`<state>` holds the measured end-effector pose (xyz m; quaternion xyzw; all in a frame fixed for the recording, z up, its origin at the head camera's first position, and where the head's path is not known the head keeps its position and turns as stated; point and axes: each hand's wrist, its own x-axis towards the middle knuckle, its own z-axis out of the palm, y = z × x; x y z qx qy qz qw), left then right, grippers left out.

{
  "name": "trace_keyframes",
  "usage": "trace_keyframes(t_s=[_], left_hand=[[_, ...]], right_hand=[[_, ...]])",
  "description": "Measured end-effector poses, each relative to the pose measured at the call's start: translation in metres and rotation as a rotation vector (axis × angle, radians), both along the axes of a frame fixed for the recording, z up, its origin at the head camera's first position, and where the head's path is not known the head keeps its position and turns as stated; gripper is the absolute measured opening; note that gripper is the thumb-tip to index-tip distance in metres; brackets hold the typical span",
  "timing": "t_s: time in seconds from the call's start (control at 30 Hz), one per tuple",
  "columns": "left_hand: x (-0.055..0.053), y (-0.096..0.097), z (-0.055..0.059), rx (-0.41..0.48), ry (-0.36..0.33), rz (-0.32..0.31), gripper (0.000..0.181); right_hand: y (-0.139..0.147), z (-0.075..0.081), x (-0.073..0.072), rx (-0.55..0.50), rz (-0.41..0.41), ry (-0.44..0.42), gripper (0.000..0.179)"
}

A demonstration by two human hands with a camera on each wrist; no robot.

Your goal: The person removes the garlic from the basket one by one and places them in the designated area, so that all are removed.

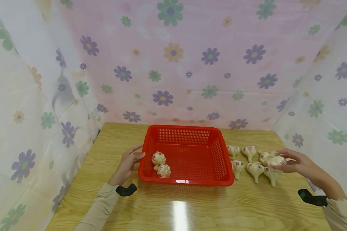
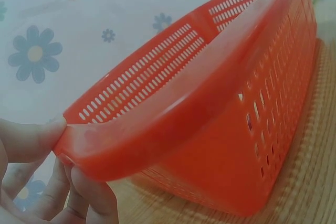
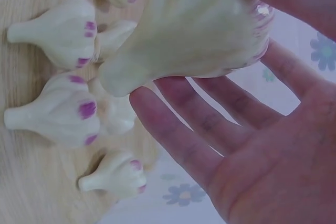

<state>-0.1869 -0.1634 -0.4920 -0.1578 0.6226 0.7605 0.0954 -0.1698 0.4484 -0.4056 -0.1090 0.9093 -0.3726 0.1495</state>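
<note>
Garlic bulb (image 3: 194, 30), right of red basket (image 1: 188, 181), held between thumb and part-curled fingers of right hand (image 1: 302, 164), long axis slanting, stem lower-left in right-wrist view; left hand (image 1: 128, 163) pinches basket's rim (image 2: 173, 124).

Basket (image 1: 205, 183): smooth plastic, glossy
Garlic bulbs (image 1: 255, 169): smooth, softly ridged, low sheen, plastic-looking
Table (image 1: 214, 208): wood-grained, polished, with a bright glare
Curtain (image 1: 188, 86): thin cloth, matt, lightly creased
Sleeve (image 1: 99, 205): matt cloth
Wrist camera (image 1: 126, 190): matt, plastic-looking
</note>
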Motion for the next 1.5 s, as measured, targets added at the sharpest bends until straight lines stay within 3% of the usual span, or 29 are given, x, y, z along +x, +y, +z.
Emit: trace_keyframes(t_s=[0.53,1.0,1.2,1.33,1.5], left_hand=[[0.0,0.0,-0.001,0.006,0.006,-0.008,0.045],[0.002,0.0,0.0,0.0,0.009,-0.011,0.047],[0.002,-0.001,-0.001,0.0,0.008,-0.002,0.046],[0.001,0.0,-0.001,0.009,0.0,0.013,0.046],[0.001,0.001,-0.002,0.011,-0.01,0.019,0.046]], right_hand=[[0.04,-0.034,0.01,-0.087,-0.132,-0.028,0.044],[0.065,-0.07,0.016,-0.065,-0.267,-0.075,0.059],[0.077,-0.088,0.016,-0.153,-0.297,-0.03,0.043],[0.081,-0.097,0.014,-0.183,-0.358,-0.062,0.035],[0.08,-0.105,0.007,-0.111,-0.442,-0.096,0.061]])
